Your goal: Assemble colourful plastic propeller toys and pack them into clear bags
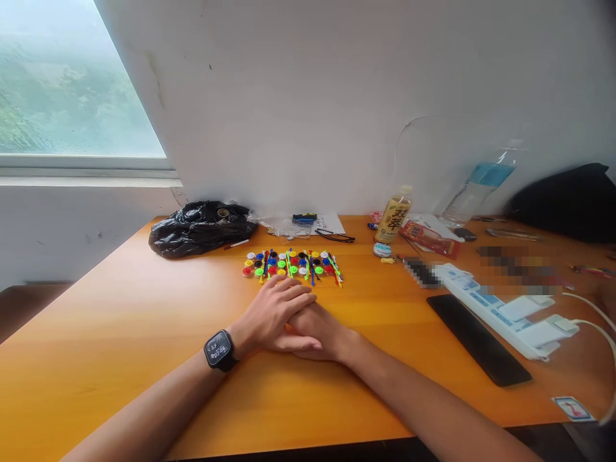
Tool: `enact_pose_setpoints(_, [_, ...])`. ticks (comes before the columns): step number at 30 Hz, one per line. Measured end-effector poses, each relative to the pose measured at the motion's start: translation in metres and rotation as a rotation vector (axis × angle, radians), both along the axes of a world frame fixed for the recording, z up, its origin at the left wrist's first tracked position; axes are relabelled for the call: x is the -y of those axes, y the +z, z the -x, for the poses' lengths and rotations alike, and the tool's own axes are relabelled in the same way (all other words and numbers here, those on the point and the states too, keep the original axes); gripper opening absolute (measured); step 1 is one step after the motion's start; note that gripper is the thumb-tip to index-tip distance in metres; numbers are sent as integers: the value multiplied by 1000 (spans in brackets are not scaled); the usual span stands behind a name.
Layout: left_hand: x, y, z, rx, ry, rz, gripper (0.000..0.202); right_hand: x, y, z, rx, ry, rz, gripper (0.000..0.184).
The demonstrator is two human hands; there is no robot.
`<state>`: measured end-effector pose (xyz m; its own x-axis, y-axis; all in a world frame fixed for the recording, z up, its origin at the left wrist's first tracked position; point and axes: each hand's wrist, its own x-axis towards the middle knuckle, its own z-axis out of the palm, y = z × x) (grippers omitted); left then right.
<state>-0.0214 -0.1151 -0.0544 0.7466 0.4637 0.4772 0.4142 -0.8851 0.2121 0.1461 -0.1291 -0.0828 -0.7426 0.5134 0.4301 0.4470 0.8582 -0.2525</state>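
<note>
My left hand [276, 314] lies flat on top of my right hand [323, 330] on the orange table [120, 321], fingers stretched out and holding nothing. My right hand rests palm down beneath it, its fingers partly covered. A black smartwatch [220, 350] is on my left wrist. Just beyond my fingertips lies a neat patch of small coloured discs and thin coloured sticks [293, 264], a short gap away from the hands.
A crumpled black plastic bag [199, 228] lies at the back left. A yellow drink bottle [393, 218], a clear water bottle [476, 186], a red packet [430, 239], a white power strip [500, 311] and a flat black slab [476, 337] are on the right. The wall is behind.
</note>
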Motion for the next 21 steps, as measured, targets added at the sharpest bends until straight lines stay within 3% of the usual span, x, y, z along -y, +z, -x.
enact_pose_setpoints(3, [-10,0,9,13,167,-123,87,-3,13,-9,-30,-86,-56,55])
enact_pose_setpoints(7, [-30,-2,25,18,482,-213,85,-19,28,-33,-13,-435,-97,71])
enact_pose_setpoints(10, [-48,-10,40,7,698,-163,80,-40,24,-56,-52,-663,-57,76])
enact_pose_setpoints(12, [-58,-18,50,-8,788,-86,81,-54,13,-71,-87,-742,12,71])
enact_pose_setpoints(14, [-66,-28,58,-17,821,20,81,-66,0,-81,-135,-780,50,67])
enact_pose_setpoints(17, [-72,-40,64,-38,764,166,78,-77,-19,-89,-189,-792,85,67])
enact_pose_setpoints(21, [-77,-47,68,-7,712,240,72,-82,-31,-90,-217,-791,117,68])
